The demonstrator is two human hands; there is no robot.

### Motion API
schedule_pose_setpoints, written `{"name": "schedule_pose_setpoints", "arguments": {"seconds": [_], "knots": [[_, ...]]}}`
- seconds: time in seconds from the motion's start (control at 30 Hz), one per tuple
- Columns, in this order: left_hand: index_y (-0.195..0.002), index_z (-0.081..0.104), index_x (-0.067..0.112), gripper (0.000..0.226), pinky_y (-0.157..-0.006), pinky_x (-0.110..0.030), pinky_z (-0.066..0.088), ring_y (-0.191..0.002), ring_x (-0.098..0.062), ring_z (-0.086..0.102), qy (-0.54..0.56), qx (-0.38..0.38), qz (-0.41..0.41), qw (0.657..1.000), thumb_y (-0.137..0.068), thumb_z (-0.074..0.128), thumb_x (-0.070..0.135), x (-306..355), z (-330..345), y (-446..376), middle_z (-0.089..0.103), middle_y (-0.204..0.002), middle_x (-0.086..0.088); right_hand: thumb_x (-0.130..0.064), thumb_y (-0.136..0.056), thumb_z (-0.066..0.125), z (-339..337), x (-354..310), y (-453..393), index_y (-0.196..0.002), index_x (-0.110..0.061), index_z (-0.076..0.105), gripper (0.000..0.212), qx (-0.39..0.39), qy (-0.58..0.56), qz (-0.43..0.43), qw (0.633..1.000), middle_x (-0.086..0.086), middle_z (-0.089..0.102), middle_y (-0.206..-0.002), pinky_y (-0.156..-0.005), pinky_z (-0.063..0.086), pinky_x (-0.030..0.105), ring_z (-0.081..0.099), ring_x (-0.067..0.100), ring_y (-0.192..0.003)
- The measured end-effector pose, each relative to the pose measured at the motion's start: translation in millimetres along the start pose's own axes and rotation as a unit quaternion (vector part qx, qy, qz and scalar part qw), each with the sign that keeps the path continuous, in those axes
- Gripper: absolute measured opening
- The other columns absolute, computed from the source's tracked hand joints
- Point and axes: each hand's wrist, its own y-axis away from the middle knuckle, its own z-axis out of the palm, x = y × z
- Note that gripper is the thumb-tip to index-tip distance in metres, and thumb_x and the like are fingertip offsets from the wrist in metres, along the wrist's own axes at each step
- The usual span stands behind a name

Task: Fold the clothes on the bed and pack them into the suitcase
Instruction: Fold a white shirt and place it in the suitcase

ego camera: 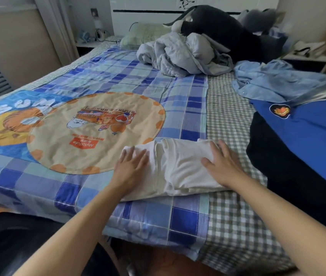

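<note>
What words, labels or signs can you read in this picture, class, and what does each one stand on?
"SUM", cut off by a fold: white letters on the quilt.
"Myfoodie", upside down: red label in the quilt's round print.
Characters above that label: too blurred to read.
Badge on the blue garment: picture only.

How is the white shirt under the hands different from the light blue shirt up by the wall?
The white shirt is folded into a neat flat rectangle; the light blue shirt lies crumpled and unfolded. The left hand and right hand press flat on the white one; nothing touches the blue one. The white shirt is near the bed's front edge, the blue one farther back. Both lie on the bed.
</note>
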Motion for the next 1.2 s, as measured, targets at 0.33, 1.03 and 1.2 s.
{"name": "schedule_pose_setpoints", "arguments": {"seconds": [0.33,1.03,1.2], "knots": [[-0.114,0.06,-0.007,0.024,-0.063,-0.044,0.062,-0.085,-0.037,0.07,0.555,-0.049,-0.347,0.754,-0.091,0.065,-0.001,23,-48,43,0.07,-0.105,-0.024,-0.033,-0.096,0.062,-69,-21,-22,-0.141,-0.017,0.049,0.049,0.039,-0.048,0.083,0.995,0.01,0.058,-0.132,-0.089,0.048,0.039,0.058,0.033,-0.113],[-0.103,0.07,0.003,0.054,-0.081,-0.047,0.059,-0.087,-0.035,0.066,0.217,-0.114,-0.17,0.955,-0.076,0.061,0.049,112,-9,-155,0.071,-0.108,-0.019,-0.014,-0.095,0.054,-67,31,-53,-0.112,0.002,0.065,0.026,0.064,-0.311,0.151,0.936,0.014,0.067,-0.11,-0.091,0.051,0.041,0.063,0.034,-0.107],[-0.088,0.064,0.006,0.042,-0.058,-0.03,0.054,-0.063,-0.026,0.055,0.231,-0.154,-0.203,0.939,-0.091,0.067,0.049,141,-8,-191,0.06,-0.079,-0.012,-0.016,-0.096,0.057,-65,37,-87,-0.137,0.001,0.053,0.044,0.055,-0.348,0.179,0.919,0.016,0.054,-0.141,-0.103,0.046,0.043,0.055,0.033,-0.125]]}}
